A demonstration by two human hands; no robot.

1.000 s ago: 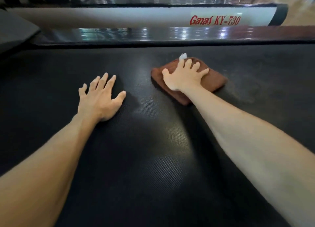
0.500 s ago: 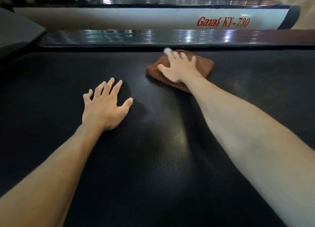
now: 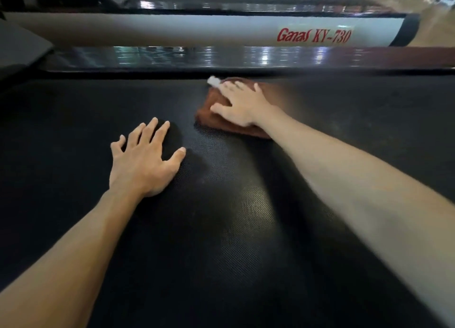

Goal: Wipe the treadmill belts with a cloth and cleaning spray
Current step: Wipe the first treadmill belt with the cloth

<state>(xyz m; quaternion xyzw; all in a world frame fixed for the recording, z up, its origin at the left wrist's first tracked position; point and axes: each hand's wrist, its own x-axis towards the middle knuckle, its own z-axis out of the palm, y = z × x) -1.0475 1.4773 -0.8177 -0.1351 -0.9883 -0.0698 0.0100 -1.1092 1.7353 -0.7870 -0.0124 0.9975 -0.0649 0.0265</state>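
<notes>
Fingers (image 3: pixel 157 130) of the left hand (image 3: pixel 142 162) lie spread flat on the black treadmill belt (image 3: pixel 221 241). Farther off, the right hand (image 3: pixel 242 106), blurred, presses straight fingers on one brown cloth (image 3: pixel 211 117), partly hidden, at the belt's far edge. One white side rail (image 3: pixel 197 30) reads "Ganas KY-730".
</notes>
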